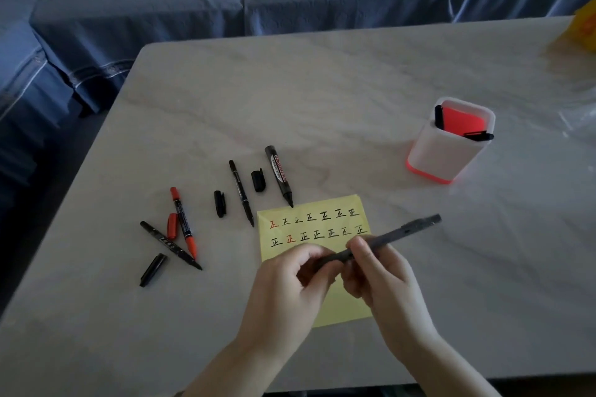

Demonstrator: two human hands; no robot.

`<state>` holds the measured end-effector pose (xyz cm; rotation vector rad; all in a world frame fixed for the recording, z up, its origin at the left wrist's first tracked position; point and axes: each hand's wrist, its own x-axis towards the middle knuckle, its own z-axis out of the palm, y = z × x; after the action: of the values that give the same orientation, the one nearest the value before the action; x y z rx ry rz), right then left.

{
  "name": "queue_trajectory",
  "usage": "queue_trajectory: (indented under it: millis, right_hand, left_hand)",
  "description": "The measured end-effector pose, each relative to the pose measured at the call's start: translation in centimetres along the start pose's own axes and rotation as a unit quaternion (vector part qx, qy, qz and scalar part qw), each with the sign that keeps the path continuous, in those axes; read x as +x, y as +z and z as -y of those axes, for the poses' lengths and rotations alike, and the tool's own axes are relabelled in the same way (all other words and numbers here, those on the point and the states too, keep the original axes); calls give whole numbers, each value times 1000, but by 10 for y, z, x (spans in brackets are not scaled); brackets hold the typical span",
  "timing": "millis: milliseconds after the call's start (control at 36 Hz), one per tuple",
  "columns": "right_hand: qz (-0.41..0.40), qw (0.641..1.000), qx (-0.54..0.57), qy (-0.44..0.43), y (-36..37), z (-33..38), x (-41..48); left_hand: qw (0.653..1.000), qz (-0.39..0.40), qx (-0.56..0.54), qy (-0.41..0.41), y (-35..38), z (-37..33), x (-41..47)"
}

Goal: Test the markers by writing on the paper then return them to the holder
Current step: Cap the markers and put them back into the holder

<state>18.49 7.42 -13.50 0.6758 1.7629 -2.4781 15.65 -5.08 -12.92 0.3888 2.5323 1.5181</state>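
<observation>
Hands (pixel 335 271) curled, both pinching black marker (pixel 396 237) above paper (pixel 322 222)

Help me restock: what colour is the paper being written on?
Yellow. The paper shows best in the head view.

- A slim dark marker (pixel 392 238) sits tilted in both hands: the left hand (pixel 290 280) grips its near end and the right hand (pixel 380 271) pinches the barrel.
- The yellow paper (pixel 322 203) lies flat beneath the hands, bearing two rows of black and red characters.
- Beyond the left hand lie an uncapped thick black marker (pixel 279 174) and a thin black marker (pixel 241 192), with a loose cap beside each.
- Farther left, a red marker (pixel 183 222) crosses another black marker (pixel 169 245).
- The white, red-based holder (pixel 442 155) stands upright, beyond the right hand.
</observation>
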Motion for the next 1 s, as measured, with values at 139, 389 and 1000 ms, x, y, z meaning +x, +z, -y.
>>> queue_trajectory:
  millis: [139, 389, 1000]
  right_hand:
    - [-36, 985, -166, 11, -17, 15, 22]
    - [-171, 916, -309, -190, -90, 90, 58]
    - [-284, 855, -378, -213, -95, 115, 104]
  left_hand:
    - [997, 61, 30, -29, 16, -6, 23]
    - [960, -63, 272, -11, -14, 27, 98]
    - [954, -44, 281, -91, -26, 50, 133]
